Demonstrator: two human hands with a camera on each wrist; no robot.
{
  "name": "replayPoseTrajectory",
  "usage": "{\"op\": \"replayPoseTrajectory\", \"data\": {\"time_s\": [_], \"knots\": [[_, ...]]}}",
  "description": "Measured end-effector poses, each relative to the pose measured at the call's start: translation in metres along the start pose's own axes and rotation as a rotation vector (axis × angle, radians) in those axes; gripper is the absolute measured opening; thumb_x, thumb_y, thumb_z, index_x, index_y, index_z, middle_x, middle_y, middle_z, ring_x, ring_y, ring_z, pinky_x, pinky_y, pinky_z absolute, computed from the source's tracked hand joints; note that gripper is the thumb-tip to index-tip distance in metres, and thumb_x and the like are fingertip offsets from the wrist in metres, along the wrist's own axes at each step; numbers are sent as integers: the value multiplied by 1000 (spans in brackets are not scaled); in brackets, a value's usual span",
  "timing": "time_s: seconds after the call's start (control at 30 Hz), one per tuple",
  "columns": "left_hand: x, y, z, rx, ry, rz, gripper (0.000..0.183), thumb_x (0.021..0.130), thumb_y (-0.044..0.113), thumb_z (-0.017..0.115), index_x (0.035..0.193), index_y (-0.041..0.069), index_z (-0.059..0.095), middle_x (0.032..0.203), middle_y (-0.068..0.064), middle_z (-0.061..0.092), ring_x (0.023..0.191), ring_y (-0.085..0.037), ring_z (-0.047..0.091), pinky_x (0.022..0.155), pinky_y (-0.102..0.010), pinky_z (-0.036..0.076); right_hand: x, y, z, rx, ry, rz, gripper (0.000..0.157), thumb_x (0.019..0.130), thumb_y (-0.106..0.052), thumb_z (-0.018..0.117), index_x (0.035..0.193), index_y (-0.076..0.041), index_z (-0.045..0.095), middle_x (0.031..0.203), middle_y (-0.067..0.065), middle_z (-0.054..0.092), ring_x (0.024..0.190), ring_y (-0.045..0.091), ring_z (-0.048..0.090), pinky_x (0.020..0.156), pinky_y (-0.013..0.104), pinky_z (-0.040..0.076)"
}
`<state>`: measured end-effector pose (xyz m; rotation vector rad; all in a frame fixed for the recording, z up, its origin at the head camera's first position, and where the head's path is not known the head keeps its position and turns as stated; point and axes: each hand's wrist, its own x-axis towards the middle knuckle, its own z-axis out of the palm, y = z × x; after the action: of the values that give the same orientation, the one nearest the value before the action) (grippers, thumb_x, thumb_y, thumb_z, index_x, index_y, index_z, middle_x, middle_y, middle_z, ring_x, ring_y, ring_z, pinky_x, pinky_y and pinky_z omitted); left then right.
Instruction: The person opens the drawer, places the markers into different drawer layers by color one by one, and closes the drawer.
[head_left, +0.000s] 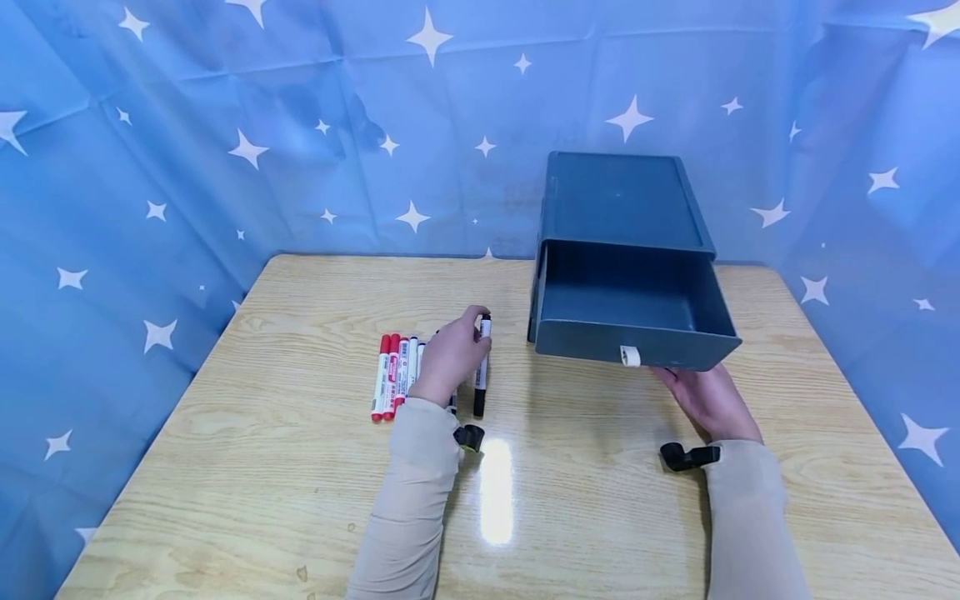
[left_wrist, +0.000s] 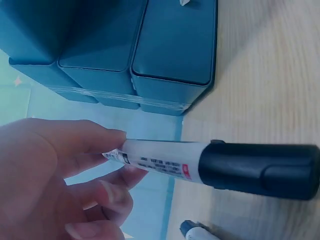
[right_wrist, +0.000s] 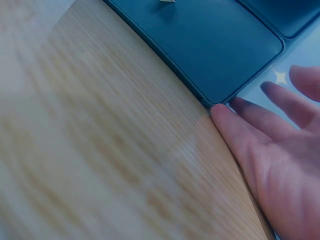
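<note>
Between thumb and fingers my left hand (head_left: 453, 354) pinches a whiteboard marker (head_left: 482, 377) with a white barrel and a black cap. In the left wrist view the marker (left_wrist: 160, 161) has its black cap pointing away from the hand. My right hand (head_left: 716, 407) is partly hidden under the pulled-out top drawer (head_left: 585, 340) of a dark blue drawer unit (head_left: 618, 200). The right wrist view shows that hand (right_wrist: 275, 150) with straight, spread fingers, a fingertip right at the unit's lower corner. Inside the top drawer nothing is seen.
Red markers (head_left: 382, 379) and several others lie side by side left of the left hand, some partly hidden by it. A white tab (head_left: 630, 356) is on the drawer's front. Behind the wooden table (head_left: 247, 475) hangs a blue curtain (head_left: 360, 167) with white stars.
</note>
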<state>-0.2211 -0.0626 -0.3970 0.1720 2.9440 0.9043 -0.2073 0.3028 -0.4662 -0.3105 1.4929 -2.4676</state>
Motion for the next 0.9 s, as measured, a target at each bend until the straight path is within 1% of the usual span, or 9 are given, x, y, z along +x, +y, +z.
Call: {"op": "replayPoseTrajectory", "data": {"time_s": [0.17, 0.27, 0.33, 0.47, 0.53, 0.63, 0.77, 0.9], "knots": [[-2, 4, -7, -23, -3, 21, 46, 88, 27, 54, 131, 19, 40, 85, 5, 55, 53, -14, 47, 45, -28, 39, -1, 0, 0, 0, 16, 10, 47, 98, -22, 31, 142, -30, 17, 145, 9, 15, 128, 21, 28, 97, 37, 31], [-5, 8, -13, -21, 13, 35, 44, 88, 29, 55, 128, 17, 45, 92, 3, 58, 57, -13, 49, 46, -27, 41, -1, 1, -1, -5, 13, 9, 47, 98, -22, 31, 142, -30, 17, 146, 8, 14, 129, 21, 27, 98, 37, 31], [-6, 11, -17, -22, 24, 45, 40, 88, 31, 55, 125, 16, 48, 93, 2, 59, 61, -12, 51, 49, -26, 42, -1, 1, -1, -2, 8, 5, 47, 98, -22, 30, 142, -29, 17, 146, 9, 14, 129, 21, 27, 98, 37, 31], [-10, 15, -24, -34, 49, 62, 35, 89, 37, 52, 117, 17, 55, 92, 3, 59, 67, -11, 52, 53, -25, 42, 0, 1, -2, 22, -8, -5, 46, 98, -20, 29, 142, -29, 17, 146, 9, 13, 129, 21, 26, 98, 37, 30], [-13, 16, -28, -41, 72, 70, 34, 88, 40, 52, 113, 18, 57, 92, 5, 58, 68, -11, 51, 54, -25, 42, 0, 1, -2, 29, -13, -7, 46, 99, -20, 29, 142, -29, 16, 146, 9, 13, 129, 21, 26, 98, 37, 30], [-17, 19, -34, -55, 111, 81, 33, 87, 41, 53, 110, 18, 58, 90, 6, 56, 65, -12, 49, 52, -26, 41, 1, 1, -2, 12, -3, -5, 47, 98, -21, 30, 142, -30, 16, 146, 8, 13, 130, 21, 25, 98, 37, 30], [-23, 23, -44, -89, 151, 86, 31, 86, 43, 54, 105, 19, 58, 85, 8, 53, 58, -14, 46, 49, -28, 38, 1, 1, -1, -8, 16, 3, 47, 98, -23, 31, 142, -31, 17, 146, 8, 15, 130, 22, 26, 97, 37, 32], [-30, 28, -53, -128, 215, 115, 28, 85, 42, 55, 101, 19, 58, 83, 10, 52, 56, -14, 44, 47, -29, 37, 2, 2, -2, 7, 5, -3, 47, 98, -20, 31, 142, -29, 17, 146, 8, 14, 129, 22, 26, 97, 38, 31]]}}
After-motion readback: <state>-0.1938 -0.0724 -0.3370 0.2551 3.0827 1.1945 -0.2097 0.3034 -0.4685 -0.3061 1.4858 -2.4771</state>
